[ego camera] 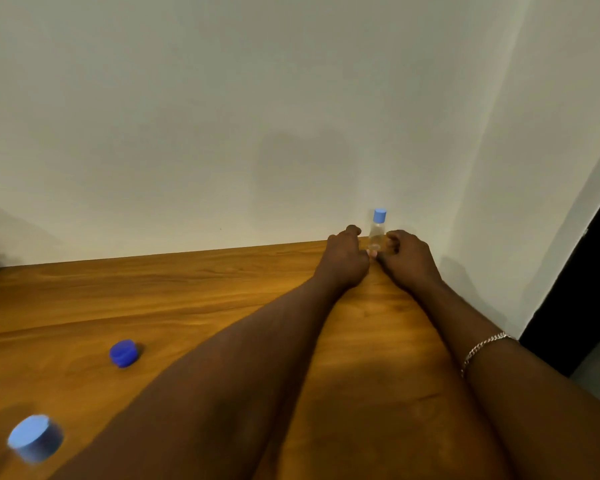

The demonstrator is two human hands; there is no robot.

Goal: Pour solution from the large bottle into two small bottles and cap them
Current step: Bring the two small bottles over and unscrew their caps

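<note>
A small clear bottle point(377, 237) with a light blue cap stands upright at the table's far edge, close to the wall. My hands flank its lower half. My right hand point(407, 258) has curled fingers against the bottle's right side and its thumb at the base. My left hand point(347, 252) lies just left of the bottle with loosely curled fingers and a narrow gap to the glass. A dark blue cap point(123, 353) lies loose on the table at the left. A light blue cap point(35, 438), blurred, sits at the bottom left corner. No large bottle is in view.
The wooden table point(187, 306) ends at a pale wall point(222, 116) behind the bottle. On the right the wall turns a corner, with a dark opening point(582, 289) beyond the table's right edge. My right wrist wears a chain bracelet point(482, 348).
</note>
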